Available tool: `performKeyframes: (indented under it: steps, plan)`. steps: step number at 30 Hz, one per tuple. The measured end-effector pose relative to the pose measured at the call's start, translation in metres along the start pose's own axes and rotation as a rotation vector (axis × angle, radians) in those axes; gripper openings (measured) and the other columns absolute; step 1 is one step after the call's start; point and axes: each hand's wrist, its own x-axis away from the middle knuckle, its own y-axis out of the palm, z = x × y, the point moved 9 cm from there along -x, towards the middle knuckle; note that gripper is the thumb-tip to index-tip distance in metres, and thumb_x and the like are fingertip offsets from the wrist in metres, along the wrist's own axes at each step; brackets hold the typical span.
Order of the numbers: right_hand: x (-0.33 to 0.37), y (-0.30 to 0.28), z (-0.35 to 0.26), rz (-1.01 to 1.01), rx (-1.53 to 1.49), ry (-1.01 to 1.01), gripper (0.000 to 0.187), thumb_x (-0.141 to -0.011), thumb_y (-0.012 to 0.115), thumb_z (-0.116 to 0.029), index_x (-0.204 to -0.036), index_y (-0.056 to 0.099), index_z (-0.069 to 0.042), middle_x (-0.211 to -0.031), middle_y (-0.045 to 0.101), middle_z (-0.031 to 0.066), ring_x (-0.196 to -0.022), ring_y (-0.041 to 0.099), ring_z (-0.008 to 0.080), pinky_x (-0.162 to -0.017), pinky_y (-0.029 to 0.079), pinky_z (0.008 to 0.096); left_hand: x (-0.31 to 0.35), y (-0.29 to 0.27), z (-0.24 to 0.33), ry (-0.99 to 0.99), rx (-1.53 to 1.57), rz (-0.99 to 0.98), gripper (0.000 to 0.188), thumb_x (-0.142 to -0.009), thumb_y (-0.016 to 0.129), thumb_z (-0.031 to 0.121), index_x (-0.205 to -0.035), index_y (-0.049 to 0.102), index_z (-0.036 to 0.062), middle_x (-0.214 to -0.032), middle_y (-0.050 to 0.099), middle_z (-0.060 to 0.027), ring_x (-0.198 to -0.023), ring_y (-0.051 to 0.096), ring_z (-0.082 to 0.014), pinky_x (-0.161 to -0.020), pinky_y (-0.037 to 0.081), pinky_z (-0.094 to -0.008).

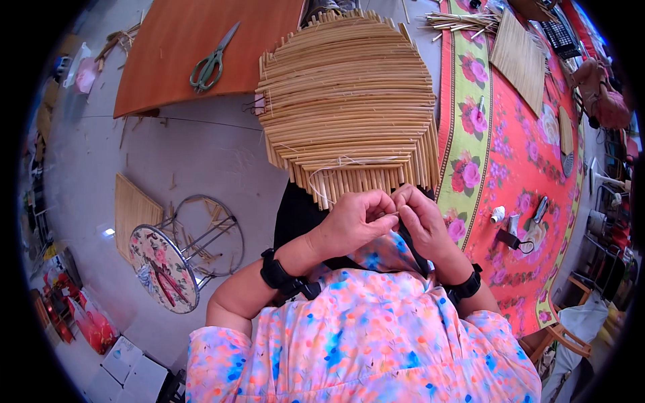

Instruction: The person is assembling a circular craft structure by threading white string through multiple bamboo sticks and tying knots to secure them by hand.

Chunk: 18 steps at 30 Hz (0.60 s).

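On my lap and reaching away from me lies a rounded panel of straw-coloured stalks (346, 94), laid in tight parallel rows. Shorter stalks (353, 181) stand crosswise along its near edge. A thin white string (339, 162) runs loosely over those near rows. My left hand (353, 218) and my right hand (422, 218) meet just below that edge, thumbs and forefingers pinched close together. Whatever is between the fingertips is too small to make out. A small pinkish clip (259, 102) sits on the panel's left edge.
Green-handled scissors (209, 67) lie on the orange-brown table (168, 40) at far left. Right of me, a flowered cloth (500, 221) carries loose stalks (463, 23), a flat panel (519, 60) and a white spool (497, 213). A round stool (164, 269) with red-handled pliers stands left.
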Motion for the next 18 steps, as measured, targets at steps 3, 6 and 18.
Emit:
performKeyframes:
  steps: [3,6,18]
  plan:
    - [0.000,0.000,0.004,0.005,-0.027,0.017,0.012,-0.102,0.046,-0.007,-0.092,0.050,-0.001,-0.088,0.049,0.0028,-0.072,0.052,0.0086,-0.065,0.046,0.0232,0.000,-0.001,0.001,-0.023,0.001,0.006,0.010,-0.094,0.065,0.010,-0.096,0.062,0.0009,-0.087,0.069,0.0001,-0.075,0.059,-0.0015,-0.062,0.048,-0.0189]
    - [0.001,0.002,0.011,-0.002,-0.147,0.067,0.013,-0.103,0.046,-0.010,-0.094,0.050,-0.001,-0.087,0.051,0.0013,-0.074,0.053,0.0078,-0.066,0.046,0.0229,-0.001,-0.002,0.007,0.000,-0.003,0.026,0.010,-0.094,0.065,0.009,-0.095,0.061,0.0010,-0.085,0.068,0.0002,-0.074,0.058,-0.0011,-0.061,0.047,-0.0185]
    - [0.002,0.005,0.024,0.043,-0.485,0.139,0.014,-0.104,0.050,-0.015,-0.107,0.054,-0.003,-0.093,0.055,-0.0007,-0.079,0.053,0.0056,-0.071,0.045,0.0208,-0.003,-0.005,0.007,-0.083,0.207,0.045,0.005,-0.095,0.062,0.007,-0.095,0.061,0.0024,-0.080,0.062,0.0035,-0.068,0.055,-0.0002,-0.058,0.046,-0.0178]
